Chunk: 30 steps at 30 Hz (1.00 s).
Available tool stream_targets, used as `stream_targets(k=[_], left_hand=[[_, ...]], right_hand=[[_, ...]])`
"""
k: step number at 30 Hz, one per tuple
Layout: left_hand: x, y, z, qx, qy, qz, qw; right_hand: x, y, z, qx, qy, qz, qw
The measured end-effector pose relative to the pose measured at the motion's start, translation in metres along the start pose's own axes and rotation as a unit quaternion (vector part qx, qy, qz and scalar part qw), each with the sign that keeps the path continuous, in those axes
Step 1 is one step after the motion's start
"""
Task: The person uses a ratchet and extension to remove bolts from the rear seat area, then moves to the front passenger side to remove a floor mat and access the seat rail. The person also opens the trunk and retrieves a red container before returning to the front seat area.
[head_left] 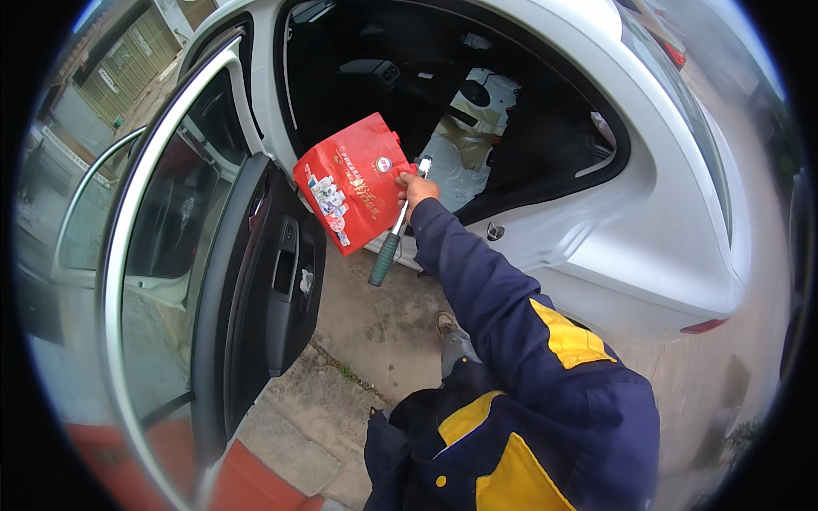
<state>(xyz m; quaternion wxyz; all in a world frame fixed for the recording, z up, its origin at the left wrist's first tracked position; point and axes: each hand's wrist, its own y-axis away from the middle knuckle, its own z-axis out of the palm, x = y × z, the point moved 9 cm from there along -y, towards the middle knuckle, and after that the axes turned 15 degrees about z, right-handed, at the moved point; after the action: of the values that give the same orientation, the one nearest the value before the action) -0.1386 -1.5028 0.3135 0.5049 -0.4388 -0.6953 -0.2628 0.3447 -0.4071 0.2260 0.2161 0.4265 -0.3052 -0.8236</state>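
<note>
Right hand [415, 187] clamped on red printed bag [354, 180] and green-handled ratchet tool [396, 228], outside stripped white car's [673, 204] open rear doorway; neither yet inside.

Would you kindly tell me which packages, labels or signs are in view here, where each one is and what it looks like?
Red bag: flat, roughly square, held up by the hand before the open rear car door; white lettering, a round emblem and a strip of small pale pictures.
Signs on the building: upper left, pale panels on a yellowish front; too small to make out.
No screens in view.
</note>
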Motion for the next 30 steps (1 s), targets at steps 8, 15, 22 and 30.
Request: stream_targets(k=[8, 15, 22, 30], left_hand=[[0.212, 0.045, -0.003, 0.095, 0.05, 0.12, 0.987], [0.239, 0.067, 0.007, 0.142, -0.039, 0.132, 0.98], [0.237, 0.047, 0.012, 0.118, 0.039, 0.207, 0.97], [0.239, 0.112, 0.007, 0.045, 0.044, 0.239, 0.969]], right_hand=[[-0.095, -0.203, -0.083, 0.079, -0.19, -0.001, 0.979], [-0.098, -0.264, -0.172, 0.231, 0.091, -0.066, 0.967], [-0.046, -0.213, -0.162, 0.165, 0.214, -0.04, 0.962], [0.044, -0.042, -0.154, 0.042, 0.248, -0.013, 0.968]])
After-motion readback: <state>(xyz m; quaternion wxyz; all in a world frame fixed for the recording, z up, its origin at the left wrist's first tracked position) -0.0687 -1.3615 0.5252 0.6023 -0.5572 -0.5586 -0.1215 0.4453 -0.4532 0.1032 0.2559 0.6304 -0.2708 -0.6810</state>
